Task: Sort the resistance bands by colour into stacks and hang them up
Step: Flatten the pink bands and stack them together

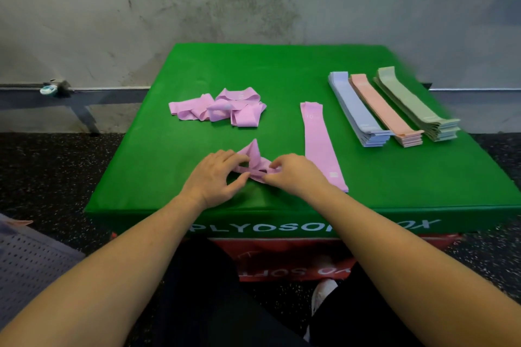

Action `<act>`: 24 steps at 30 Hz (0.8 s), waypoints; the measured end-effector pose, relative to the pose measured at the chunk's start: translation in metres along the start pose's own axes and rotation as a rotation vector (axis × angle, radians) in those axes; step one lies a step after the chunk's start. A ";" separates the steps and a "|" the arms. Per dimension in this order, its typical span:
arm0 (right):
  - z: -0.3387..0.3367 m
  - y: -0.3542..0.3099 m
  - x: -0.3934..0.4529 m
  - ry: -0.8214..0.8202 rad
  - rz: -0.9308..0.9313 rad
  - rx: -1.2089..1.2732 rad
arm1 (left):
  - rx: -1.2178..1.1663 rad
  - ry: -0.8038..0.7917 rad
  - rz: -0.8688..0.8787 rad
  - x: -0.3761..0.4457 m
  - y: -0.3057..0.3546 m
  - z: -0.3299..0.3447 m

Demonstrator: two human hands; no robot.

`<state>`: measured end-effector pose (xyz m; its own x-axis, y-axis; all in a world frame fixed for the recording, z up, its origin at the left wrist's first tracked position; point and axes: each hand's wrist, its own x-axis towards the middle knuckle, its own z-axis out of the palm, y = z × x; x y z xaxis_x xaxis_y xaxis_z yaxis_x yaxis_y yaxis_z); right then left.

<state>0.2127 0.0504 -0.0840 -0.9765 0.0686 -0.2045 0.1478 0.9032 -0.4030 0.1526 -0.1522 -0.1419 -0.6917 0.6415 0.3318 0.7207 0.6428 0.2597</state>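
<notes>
A crumpled pink band (253,155) lies near the front of the green plyo box (214,70), pinched from both sides by my left hand (218,177) and my right hand (296,175). Just right of my right hand lies a flat pink stack (320,144). A loose heap of pink bands (222,107) sits further back on the left. At the right stand three neat stacks side by side: lilac-blue (356,113), peach (384,111) and green (414,104).
The box stands against a grey concrete wall (225,8), on a red box (282,256) over dark speckled floor. A metal rail (84,90) runs along the wall at left. A perforated grey surface (28,265) sits at lower left. My shoe (322,294) shows below.
</notes>
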 end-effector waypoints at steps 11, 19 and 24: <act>0.013 0.018 -0.027 0.272 -0.183 0.374 | -0.306 0.010 -0.388 -0.005 0.033 -0.005; 0.012 0.032 -0.051 0.304 -0.275 0.459 | -0.240 -0.033 -0.439 -0.006 0.045 -0.013; 0.005 0.038 -0.066 0.302 -0.262 0.569 | -0.754 0.205 -0.613 -0.004 0.059 -0.025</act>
<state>0.2837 0.0781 -0.0908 -0.9799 0.0678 0.1875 -0.1202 0.5489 -0.8272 0.1992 -0.1275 -0.1055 -0.9844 0.1567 0.0794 0.1317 0.3587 0.9241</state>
